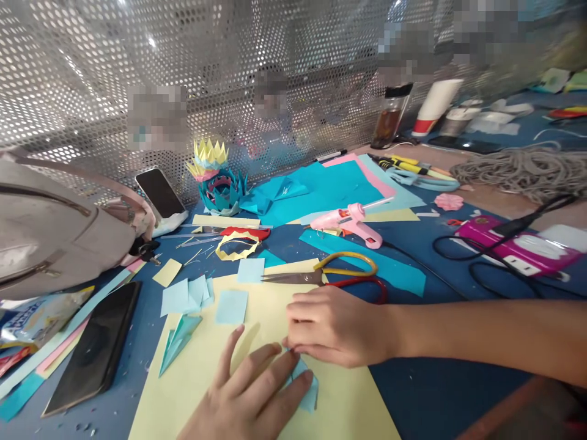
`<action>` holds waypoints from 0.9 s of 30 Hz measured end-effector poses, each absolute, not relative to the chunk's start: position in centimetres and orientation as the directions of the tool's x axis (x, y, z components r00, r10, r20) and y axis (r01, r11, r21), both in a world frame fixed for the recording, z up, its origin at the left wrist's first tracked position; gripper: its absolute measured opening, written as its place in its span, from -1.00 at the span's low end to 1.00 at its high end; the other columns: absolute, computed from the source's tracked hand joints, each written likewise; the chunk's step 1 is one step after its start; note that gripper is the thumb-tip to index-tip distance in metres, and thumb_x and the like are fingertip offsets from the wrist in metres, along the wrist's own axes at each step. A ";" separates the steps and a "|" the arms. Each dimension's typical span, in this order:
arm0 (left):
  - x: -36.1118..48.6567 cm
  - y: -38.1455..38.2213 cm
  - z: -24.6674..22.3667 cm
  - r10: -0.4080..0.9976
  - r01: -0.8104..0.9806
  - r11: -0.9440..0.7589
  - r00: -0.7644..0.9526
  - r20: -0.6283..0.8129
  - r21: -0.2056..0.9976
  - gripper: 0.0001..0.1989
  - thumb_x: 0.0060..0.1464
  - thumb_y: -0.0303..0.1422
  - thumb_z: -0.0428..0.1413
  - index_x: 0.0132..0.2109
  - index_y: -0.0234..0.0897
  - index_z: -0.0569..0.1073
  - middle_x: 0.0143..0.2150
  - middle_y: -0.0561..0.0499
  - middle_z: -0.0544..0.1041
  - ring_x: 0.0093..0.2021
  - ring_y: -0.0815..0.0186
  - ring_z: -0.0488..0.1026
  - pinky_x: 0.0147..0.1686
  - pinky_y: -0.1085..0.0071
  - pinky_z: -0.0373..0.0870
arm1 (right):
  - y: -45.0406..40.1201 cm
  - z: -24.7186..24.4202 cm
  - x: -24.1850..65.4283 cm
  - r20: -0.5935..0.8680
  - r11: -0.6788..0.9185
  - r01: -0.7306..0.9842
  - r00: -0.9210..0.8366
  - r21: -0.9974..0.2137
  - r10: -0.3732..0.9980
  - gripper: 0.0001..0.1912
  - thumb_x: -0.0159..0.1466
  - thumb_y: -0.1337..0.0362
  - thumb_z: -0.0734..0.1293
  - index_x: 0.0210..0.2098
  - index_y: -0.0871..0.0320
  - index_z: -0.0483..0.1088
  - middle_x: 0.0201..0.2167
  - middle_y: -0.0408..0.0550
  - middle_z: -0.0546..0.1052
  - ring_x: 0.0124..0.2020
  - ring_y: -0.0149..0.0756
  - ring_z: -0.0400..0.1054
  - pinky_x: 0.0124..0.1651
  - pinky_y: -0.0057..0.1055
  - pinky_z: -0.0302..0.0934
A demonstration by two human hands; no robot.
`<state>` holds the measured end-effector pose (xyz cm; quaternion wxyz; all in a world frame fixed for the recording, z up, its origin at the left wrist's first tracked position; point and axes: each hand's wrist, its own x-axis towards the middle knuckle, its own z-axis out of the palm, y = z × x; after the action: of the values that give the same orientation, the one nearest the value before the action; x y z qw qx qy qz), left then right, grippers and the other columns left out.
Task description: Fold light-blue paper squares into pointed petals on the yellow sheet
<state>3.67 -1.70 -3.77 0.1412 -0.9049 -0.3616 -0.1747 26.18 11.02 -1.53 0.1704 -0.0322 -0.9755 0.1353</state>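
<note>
A small light blue paper piece (310, 391) lies partly folded on a large pale yellow sheet (202, 385). My left hand (252, 391) rests on it, fingers spread and stretched out, and covers much of it. At its upper edge, my right hand (328, 327) is closed with fingertips pinched on the paper. A light blue paper square (232, 307) and a folded blue paper cone (178, 342) lie to the left. Just beyond my right hand are scissors (316, 278) with one yellow and one red handle.
A pink glue gun (348, 223) with a cord lies behind the scissors. Blue paper sheets (321, 186) and a layered paper flower (222, 189) stand farther back. A black phone (94, 348) is at left, a magenta power strip (518, 244) at right. Perforated metal (298, 49) borders the table.
</note>
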 end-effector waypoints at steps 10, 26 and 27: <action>4.2 -2.2 -2.8 0.582 0.674 -0.735 0.579 0.571 0.066 -0.82 0.39 -0.39 0.09 -0.01 -0.26 0.58 -0.03 0.15 0.67 0.10 0.41 0.53 0.50 0.15 -0.28 | 11.1 -2.1 26.3 0.411 0.974 -0.029 -0.909 -0.224 0.067 -0.67 0.49 0.20 0.17 -0.38 0.16 0.36 -0.42 -0.11 0.38 -0.39 -0.30 0.15 -0.36 -0.36 -0.02; 5.5 -1.9 -4.1 0.531 0.816 -0.577 0.357 0.769 0.020 -0.69 0.40 -0.43 0.05 -0.30 -0.11 0.61 -0.33 0.31 0.66 -0.24 0.54 0.59 0.46 0.31 -0.06 | 11.2 -2.0 26.3 0.392 0.944 -0.107 -0.919 -0.312 0.026 -0.63 0.50 0.15 0.16 -0.41 0.15 0.31 -0.45 -0.12 0.32 -0.42 -0.30 0.08 -0.37 -0.34 -0.06; 5.3 -2.0 -3.9 0.553 0.826 -0.564 0.385 0.739 -0.009 -0.70 0.39 -0.44 0.05 -0.25 -0.08 0.62 -0.27 0.31 0.67 -0.19 0.53 0.58 0.48 0.30 -0.12 | 11.2 -2.0 26.2 0.392 0.943 -0.115 -0.920 -0.312 0.017 -0.61 0.50 0.14 0.14 -0.42 0.15 0.31 -0.45 -0.11 0.32 -0.43 -0.29 0.08 -0.37 -0.34 -0.05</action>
<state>5.30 -1.99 -3.93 0.1923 -0.8098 -0.4256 -0.3553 26.24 11.22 -2.01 0.1984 0.0254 -0.9655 0.1670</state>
